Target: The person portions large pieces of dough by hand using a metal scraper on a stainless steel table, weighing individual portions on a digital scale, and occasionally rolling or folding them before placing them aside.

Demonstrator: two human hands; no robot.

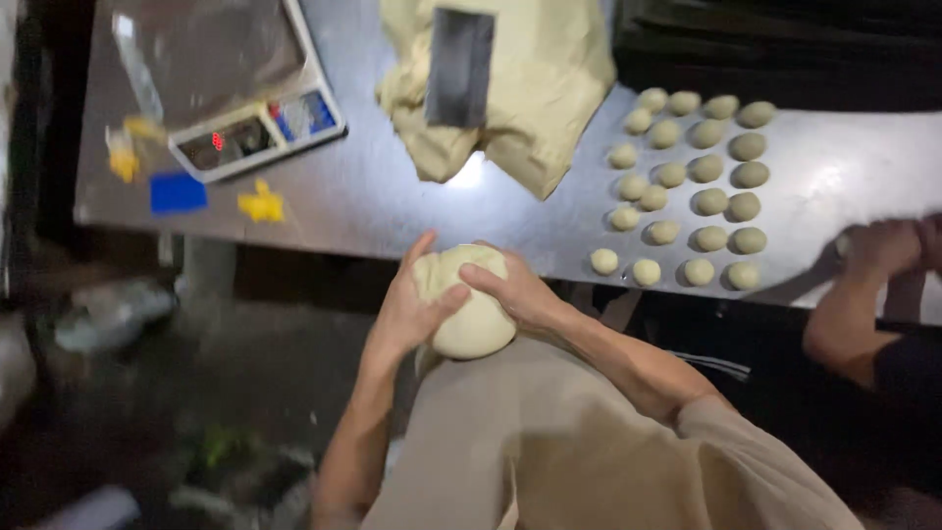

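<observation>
While both hands grip the dough lump [469, 306], left hand [412, 309] cupping, right hand [515, 294] over top, even pressure at the table [392, 211] edge seems advisable.

Dough lump [473, 319] between left hand [410, 312] and right hand [518, 294].

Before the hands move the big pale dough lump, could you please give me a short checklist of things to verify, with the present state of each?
1. Both hands grip the big pale dough lump: left hand at its side, right hand on top: ok.
2. Lump supported by the grey metal table: not ok, it is held at the near edge.
3. Free table surface ahead of the lump: ok.
4. Rows of small round dough balls apart from the lump: ok.
5. Digital scale platform free: cannot tell, blurred.
6. Another person's hand away from the lump: ok.
</observation>
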